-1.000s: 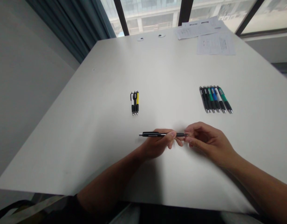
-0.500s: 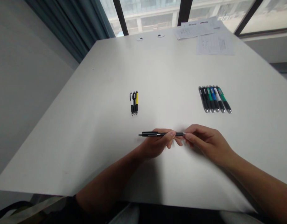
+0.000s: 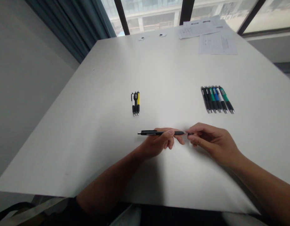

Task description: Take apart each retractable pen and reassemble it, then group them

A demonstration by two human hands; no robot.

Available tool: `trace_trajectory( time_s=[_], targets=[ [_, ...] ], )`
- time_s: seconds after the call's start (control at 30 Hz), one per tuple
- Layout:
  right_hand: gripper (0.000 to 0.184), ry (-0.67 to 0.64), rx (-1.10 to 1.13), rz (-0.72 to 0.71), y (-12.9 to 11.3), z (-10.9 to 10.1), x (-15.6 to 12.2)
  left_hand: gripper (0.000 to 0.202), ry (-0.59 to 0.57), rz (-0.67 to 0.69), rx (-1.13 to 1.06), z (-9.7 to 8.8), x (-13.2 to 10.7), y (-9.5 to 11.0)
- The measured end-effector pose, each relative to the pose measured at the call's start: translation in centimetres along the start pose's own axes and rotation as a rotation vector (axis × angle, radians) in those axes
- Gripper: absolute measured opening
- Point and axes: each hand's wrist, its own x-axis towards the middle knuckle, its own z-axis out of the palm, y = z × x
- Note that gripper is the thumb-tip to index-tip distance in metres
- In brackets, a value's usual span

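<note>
A black pen (image 3: pixel 151 132) lies level just above the white table (image 3: pixel 93 131), its clip end pointing left. My left hand (image 3: pixel 159 144) is closed round the middle of its barrel. My right hand (image 3: pixel 212 142) pinches the tip end of the same pen with thumb and forefinger. Three pens, white, black and yellow (image 3: pixel 135 103), lie side by side to the left of the middle. A row of several black, green, blue and white pens (image 3: pixel 217 99) lies at the right, beyond my right hand.
Printed paper sheets (image 3: pixel 217 42) lie at the far right of the table by the window. Two small round discs (image 3: pixel 162 35) sit near the far edge. A dark curtain (image 3: pixel 74 28) hangs at the far left.
The pen has shifted slightly left and up with my left hand. My right fingers still hold the tip end, now a little apart from the left hand.
</note>
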Motion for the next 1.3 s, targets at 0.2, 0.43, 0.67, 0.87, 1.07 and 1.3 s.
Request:
trace_trajectory(
  time_s=[0.2,0.43,0.67,0.87,1.07,1.3],
  targets=[
    [0.012,0.06,-0.185,-0.07,0.9,-1.1,0.3,0.049,0.01,0.022,-0.15,-0.4,0.2,-0.7],
    [0.02,0.066,-0.72,-0.272,2.3,-2.9,1.0,0.048,0.012,0.01,-0.171,-0.6,0.3,-0.9],
    [0.025,0.008,-0.759,-0.323,2.4,-2.7,0.8,0.048,0.021,-0.005,-0.178,-0.4,0.3,-0.8],
    [0.028,-0.015,-0.745,-0.299,2.1,-2.5,0.8,0.05,0.028,-0.035,-0.162,-0.6,0.2,-1.0],
    [0.026,-0.011,-0.751,-0.298,1.7,-2.1,0.7,0.048,0.007,-0.032,-0.18,-0.8,0.2,-0.9],
    [0.031,-0.008,-0.787,-0.272,2.3,-2.0,1.0,0.046,0.001,-0.023,-0.178,-0.8,0.2,-0.8]
  ],
)
